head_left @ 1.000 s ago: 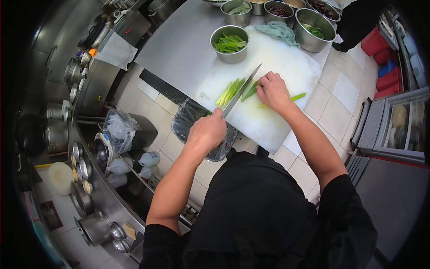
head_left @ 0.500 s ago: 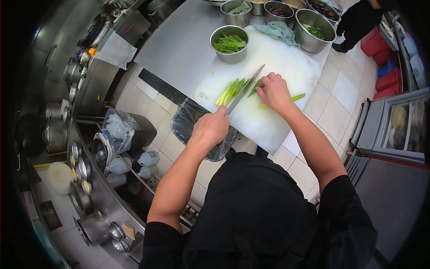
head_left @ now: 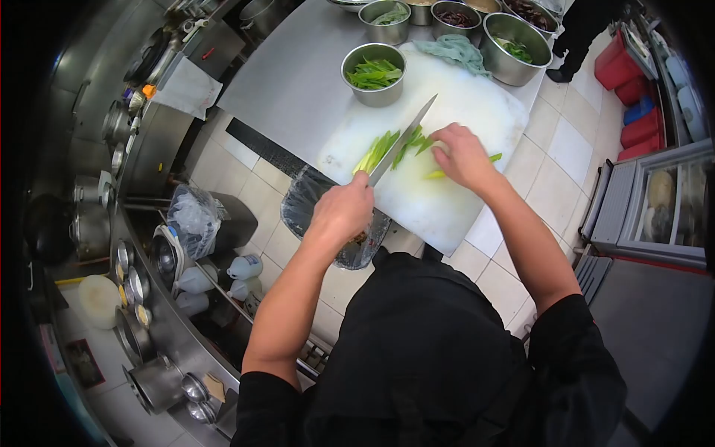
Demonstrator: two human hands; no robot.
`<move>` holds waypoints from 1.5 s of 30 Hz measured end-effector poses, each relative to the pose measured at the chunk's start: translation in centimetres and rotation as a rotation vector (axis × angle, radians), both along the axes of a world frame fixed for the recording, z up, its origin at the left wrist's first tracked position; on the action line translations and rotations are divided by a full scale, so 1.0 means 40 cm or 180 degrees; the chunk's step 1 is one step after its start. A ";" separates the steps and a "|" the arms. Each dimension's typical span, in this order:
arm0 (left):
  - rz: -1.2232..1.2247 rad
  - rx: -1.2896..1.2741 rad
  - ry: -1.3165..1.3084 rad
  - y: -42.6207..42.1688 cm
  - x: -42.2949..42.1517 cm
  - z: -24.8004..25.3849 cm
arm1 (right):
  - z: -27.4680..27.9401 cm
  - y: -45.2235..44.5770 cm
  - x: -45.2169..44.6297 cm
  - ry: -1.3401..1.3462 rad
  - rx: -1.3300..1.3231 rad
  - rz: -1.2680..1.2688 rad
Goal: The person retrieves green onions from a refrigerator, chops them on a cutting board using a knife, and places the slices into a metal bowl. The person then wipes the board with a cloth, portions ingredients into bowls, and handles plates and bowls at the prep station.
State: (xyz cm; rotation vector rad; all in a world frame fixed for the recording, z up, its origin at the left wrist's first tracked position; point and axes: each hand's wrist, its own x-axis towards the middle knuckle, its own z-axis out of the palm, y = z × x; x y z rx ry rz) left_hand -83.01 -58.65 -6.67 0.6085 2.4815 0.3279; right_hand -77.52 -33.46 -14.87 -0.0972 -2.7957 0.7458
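My left hand (head_left: 344, 208) is wrapped round the handle of a kitchen knife (head_left: 402, 141), its long blade pointing up and right over the board. Pale green cut scallions (head_left: 377, 151) lie in a bundle left of the blade. Darker green scallion pieces (head_left: 419, 141) rest on its right side, reaching my right hand (head_left: 463, 155). That hand is curled with its fingers at these pieces, the fingertips partly hidden. A scallion stalk (head_left: 435, 175) passes beneath it, its other end showing past the wrist. All this is on a white cutting board (head_left: 447, 216).
Beyond the knife stands a steel bowl of cut greens (head_left: 374, 74). A green cloth (head_left: 454, 52) and a larger steel bowl (head_left: 514, 56) sit at the board's far edge. Below the table's near side is a lined bin (head_left: 298, 201). Another person (head_left: 585, 33) stands at upper right.
My right hand has shifted slightly right, away from the blade, and its fingers have loosened a little. More cut green pieces now show between knife and hand. The whole view has shifted slightly.
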 end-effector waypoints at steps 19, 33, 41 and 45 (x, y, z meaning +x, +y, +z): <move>-0.0230 -0.0129 -0.0006 -0.137 0.096 0.019 | -0.050 -0.048 0.045 0.0138 0.0076 0.0201; -0.0283 -0.0232 -0.0183 -0.087 0.101 0.015 | -0.052 -0.044 0.047 0.0422 0.0073 0.0254; -0.0200 -0.0150 -0.0315 -0.050 0.087 -0.081 | -0.028 -0.032 0.051 0.0251 0.0180 -0.0050; -0.0057 -0.0026 -0.0218 -0.075 0.062 -0.084 | -0.043 -0.004 0.046 0.0257 0.0174 -0.0057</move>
